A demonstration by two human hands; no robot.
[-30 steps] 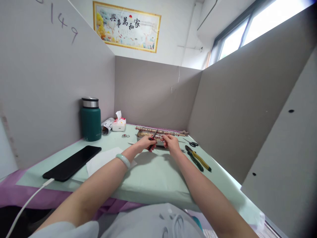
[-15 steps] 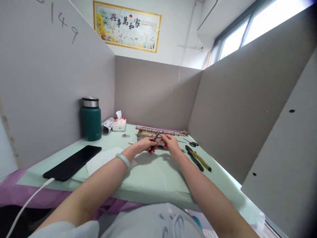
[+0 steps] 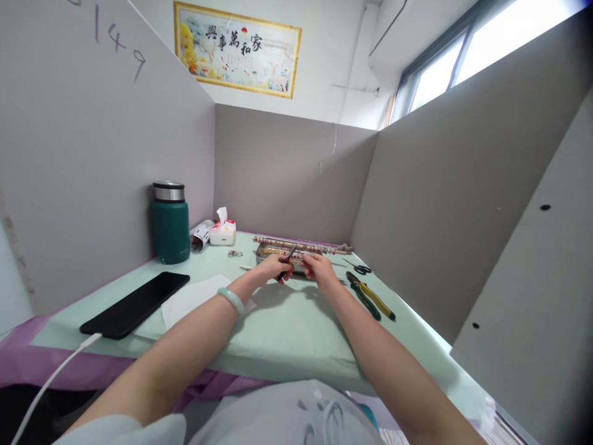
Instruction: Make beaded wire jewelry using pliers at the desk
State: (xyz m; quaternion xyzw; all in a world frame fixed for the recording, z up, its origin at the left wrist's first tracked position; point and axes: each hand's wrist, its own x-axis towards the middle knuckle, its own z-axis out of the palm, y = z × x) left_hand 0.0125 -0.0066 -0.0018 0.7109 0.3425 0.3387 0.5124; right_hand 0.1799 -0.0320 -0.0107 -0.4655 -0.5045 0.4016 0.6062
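My left hand (image 3: 273, 267) is closed round a small pair of pliers with red handles (image 3: 287, 256), jaws pointing up and to the right. My right hand (image 3: 319, 267) is pinched on something small right beside the jaws; I cannot make out what it is. Both hands hover over the near edge of a metal tray (image 3: 266, 250) holding beads. A long strand of beads (image 3: 301, 245) lies across the far side of the tray. A pale green bangle (image 3: 231, 300) sits on my left wrist.
Green-and-yellow handled pliers (image 3: 370, 298) and small black scissors (image 3: 360, 267) lie to the right. On the left stand a green flask (image 3: 169, 222), a tissue pack (image 3: 223, 232), a black phone (image 3: 135, 303) on a cable and a white sheet (image 3: 194, 296). Grey partitions wall in the desk.
My hands have drawn slightly closer together and the pliers' angle has shifted a little; everything else is still.
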